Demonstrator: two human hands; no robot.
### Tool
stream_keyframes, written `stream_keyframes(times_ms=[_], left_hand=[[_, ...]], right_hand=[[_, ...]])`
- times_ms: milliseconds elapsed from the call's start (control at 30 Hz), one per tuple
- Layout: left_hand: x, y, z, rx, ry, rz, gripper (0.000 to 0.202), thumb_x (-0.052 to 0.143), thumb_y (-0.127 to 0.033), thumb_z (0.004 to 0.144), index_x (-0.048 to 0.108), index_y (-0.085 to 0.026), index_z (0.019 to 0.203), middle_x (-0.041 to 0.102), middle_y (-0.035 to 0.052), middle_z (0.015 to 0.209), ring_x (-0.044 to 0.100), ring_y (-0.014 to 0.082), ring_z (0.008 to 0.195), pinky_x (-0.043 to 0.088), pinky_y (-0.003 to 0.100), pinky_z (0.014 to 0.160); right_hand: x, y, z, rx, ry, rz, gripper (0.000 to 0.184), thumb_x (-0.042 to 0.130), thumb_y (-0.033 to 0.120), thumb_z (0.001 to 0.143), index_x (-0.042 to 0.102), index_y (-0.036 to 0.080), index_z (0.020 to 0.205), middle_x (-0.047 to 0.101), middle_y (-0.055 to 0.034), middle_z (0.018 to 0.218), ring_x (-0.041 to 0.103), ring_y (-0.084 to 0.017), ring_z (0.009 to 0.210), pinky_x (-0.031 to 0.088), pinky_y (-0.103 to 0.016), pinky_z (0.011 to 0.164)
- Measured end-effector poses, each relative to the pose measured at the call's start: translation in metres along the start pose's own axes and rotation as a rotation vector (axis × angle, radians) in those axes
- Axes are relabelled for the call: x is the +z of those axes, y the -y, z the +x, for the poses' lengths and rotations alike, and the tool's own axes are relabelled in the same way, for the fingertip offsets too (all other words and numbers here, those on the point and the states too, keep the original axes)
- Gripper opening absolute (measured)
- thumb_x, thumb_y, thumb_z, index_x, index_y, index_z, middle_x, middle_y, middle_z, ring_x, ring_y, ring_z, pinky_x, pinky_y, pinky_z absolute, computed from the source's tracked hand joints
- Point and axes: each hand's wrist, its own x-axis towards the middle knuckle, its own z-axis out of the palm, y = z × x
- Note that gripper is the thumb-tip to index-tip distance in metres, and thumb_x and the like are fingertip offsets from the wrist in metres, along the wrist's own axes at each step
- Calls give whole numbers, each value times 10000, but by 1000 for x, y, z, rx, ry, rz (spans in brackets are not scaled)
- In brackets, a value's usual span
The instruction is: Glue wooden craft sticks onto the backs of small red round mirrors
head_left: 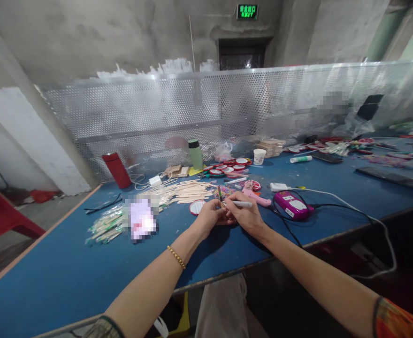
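My right hand [247, 218] is closed around a white marker pen [242, 204], whose tip end is among my fingers. Close beside it, my left hand [211, 217] pinches a narrow stick [220, 193] with a dark red and green upper part; its lower end is hidden by my fingers. Both hands meet just above the near part of the table. A round white disc with a red rim [196, 207] lies just left of them. Behind them are a pile of small colourful pieces [224, 191] and a pink glue gun [257, 196].
Bare wooden sticks [192, 191] lie behind my left hand. Bagged sticks [108, 224] and a pixelated phone [142, 219] are farther left. A purple power box [291, 205] with cables sits right. Bottles, red-rimmed discs [229, 168] and a paper cup [259, 157] line the back.
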Motion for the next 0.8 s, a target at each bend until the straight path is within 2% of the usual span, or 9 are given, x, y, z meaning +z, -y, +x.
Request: stream_keyframes(times_ms=[267,500,800], left_hand=[[0,2,1,18,-9,-1,286,758,-151,732,477,-151,684,583,-33,528,610,95,503,598,285,617],[0,-1,0,-1,-1,1,230,703,-97,762,488,-150,703,617,-11,562,629,108,525,590,275,604],[-1,1,1,9,-2,2,247,730,-118,745,489,-149,701,613,-10,574,621,107,528,593,286,606]], right_hand=[[0,0,2,-34,3,-50,188,554,362,821,563,219,700,581,28,526,592,-141,420,471,-226,368],[1,-2,1,-3,-43,2,212,561,391,828,552,220,703,591,28,548,603,-142,429,483,-228,375],[1,0,1,3,-24,-12,207,569,391,817,565,221,698,599,25,541,601,-142,422,469,-219,358]])
